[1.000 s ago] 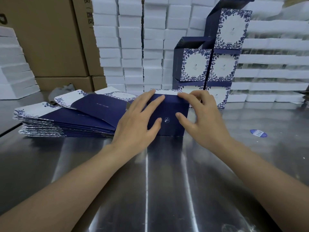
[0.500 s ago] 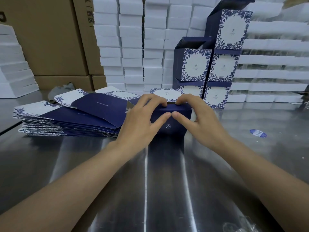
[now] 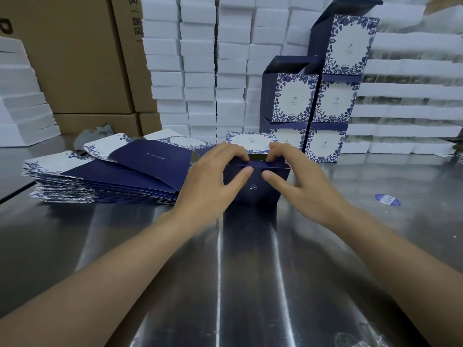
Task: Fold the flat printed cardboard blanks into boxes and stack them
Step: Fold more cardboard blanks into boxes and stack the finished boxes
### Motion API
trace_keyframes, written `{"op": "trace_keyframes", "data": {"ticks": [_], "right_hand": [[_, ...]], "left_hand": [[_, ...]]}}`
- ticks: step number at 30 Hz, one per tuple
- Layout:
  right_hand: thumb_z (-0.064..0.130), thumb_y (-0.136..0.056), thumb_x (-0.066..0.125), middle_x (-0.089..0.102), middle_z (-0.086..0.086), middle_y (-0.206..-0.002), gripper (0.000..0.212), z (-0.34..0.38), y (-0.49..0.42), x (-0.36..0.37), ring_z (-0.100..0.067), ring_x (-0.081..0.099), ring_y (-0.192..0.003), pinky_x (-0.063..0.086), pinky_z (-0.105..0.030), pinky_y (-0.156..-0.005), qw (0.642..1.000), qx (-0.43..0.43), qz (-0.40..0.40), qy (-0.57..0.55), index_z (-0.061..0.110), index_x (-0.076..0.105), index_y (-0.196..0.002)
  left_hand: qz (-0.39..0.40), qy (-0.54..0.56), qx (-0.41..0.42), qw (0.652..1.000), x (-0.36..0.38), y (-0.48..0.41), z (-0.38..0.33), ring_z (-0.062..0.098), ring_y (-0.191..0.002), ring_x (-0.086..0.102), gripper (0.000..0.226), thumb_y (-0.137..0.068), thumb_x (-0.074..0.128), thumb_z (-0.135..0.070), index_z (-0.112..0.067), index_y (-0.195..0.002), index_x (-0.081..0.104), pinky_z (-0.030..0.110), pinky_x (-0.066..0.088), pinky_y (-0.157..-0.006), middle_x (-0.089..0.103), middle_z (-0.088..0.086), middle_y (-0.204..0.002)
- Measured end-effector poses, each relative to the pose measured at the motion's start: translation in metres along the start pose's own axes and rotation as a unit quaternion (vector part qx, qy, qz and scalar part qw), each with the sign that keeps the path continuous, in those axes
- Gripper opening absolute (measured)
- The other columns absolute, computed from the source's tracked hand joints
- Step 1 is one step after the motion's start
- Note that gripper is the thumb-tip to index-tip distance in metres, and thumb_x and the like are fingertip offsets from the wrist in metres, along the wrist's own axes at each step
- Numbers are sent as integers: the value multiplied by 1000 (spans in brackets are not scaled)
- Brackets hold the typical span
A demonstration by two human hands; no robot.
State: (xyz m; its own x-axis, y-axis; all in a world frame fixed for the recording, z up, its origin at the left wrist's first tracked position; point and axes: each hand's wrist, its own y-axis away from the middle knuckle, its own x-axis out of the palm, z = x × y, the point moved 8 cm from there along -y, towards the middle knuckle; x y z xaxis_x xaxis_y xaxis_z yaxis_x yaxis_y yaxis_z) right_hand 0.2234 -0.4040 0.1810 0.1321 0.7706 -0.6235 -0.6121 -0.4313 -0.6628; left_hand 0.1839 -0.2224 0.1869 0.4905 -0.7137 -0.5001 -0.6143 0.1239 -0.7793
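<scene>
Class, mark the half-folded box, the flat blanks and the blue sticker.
half-folded box (image 3: 253, 196): head view, front panel.
flat blanks (image 3: 145, 159): head view, top sheet.
blue sticker (image 3: 387, 199): head view, its middle.

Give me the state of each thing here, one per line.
Navy printed cardboard box: partly folded, standing upright.
Left hand: pinches the box's top edge.
Right hand: pinches the same edge.
Pile of navy-and-white cardboard blanks: flat, unfolded.
Stacked blue floral boxes: folded, uppermost lids raised.

One wide-angle view sat at head height, facing forward and down along the counter (image 3: 250, 271), near enough that both forearms (image 3: 112, 276) filled the foreground, and reached the white stacks (image 3: 200, 71) at the back.
</scene>
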Motion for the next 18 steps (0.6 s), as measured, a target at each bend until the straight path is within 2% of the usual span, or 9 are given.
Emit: {"op": "trace_keyframes", "data": {"ticks": [2,5,8,10,11,13,14,15,18], "right_hand": [[30,-105,62,61,12,-134,10,-1,-1,0,-2,43,-145,37,-19,-109,1000,-1,1,9,24,61,-114],[23,-107,62,58,12,-139,5,-1,-2,2,0,38,-149,33,-21,-113,1000,4,-2,11,21,65,-110],[26,-105,64,59,20,-135,5,-3,1,-3,6,40,-145,35,-16,-109,1000,18,-2,-3,27,62,-110],[27,-105,63,58,20,-144,8,-8,2,-6,7,44,-143,38,-17,-106,999,35,1,-27,32,58,-108],[25,-106,62,58,19,-145,8,-9,2,-7,7,45,-142,37,-14,-105,999,38,0,-30,32,58,-106],[21,-106,61,61,20,-139,7,-8,2,-7,10,45,-139,33,-7,-102,999,32,-8,-19,28,60,-104],[20,-106,61,62,20,-138,7,-8,1,-7,10,46,-138,34,-7,-101,999,30,-12,-18,27,61,-104],[21,-106,62,62,21,-139,7,-8,1,-7,8,48,-138,37,-12,-104,999,30,-13,-20,28,61,-103],[32,-104,61,59,20,-148,4,-12,2,-7,-13,61,-133,45,-40,-112,999,43,-7,-29,32,58,-106]], "left_hand": [[2,10,-13,1000,-1,0,4,-1,-117,57,3,-101,63,-40,-37,-102,63,15,40,-82,62,-23,-120],[3,28,-27,999,0,0,8,-3,-121,56,6,-101,64,-40,-36,-99,67,20,41,-84,63,-24,-124],[10,34,-35,999,-3,1,10,-2,-123,57,5,-101,64,-41,-36,-100,66,25,47,-87,66,-26,-124],[17,49,-46,998,-6,1,17,1,-120,59,1,-102,64,-36,-36,-101,65,29,49,-85,68,-26,-123],[21,57,-50,997,-7,1,19,0,-123,59,4,-102,64,-33,-35,-100,65,31,50,-87,69,-25,-124],[26,68,-53,996,-8,-1,20,-2,-130,56,12,-103,65,-27,-36,-95,66,35,49,-102,70,-22,-127],[25,71,-53,996,-8,-2,20,-2,-131,56,14,-103,66,-24,-35,-93,66,37,48,-105,70,-20,-127],[25,74,-54,995,-8,-2,20,-2,-130,56,14,-103,66,-23,-33,-93,67,40,48,-106,70,-19,-127],[22,84,-56,995,-8,0,23,1,-129,58,6,-102,67,-26,-30,-99,68,45,52,-102,70,-21,-125]]}}
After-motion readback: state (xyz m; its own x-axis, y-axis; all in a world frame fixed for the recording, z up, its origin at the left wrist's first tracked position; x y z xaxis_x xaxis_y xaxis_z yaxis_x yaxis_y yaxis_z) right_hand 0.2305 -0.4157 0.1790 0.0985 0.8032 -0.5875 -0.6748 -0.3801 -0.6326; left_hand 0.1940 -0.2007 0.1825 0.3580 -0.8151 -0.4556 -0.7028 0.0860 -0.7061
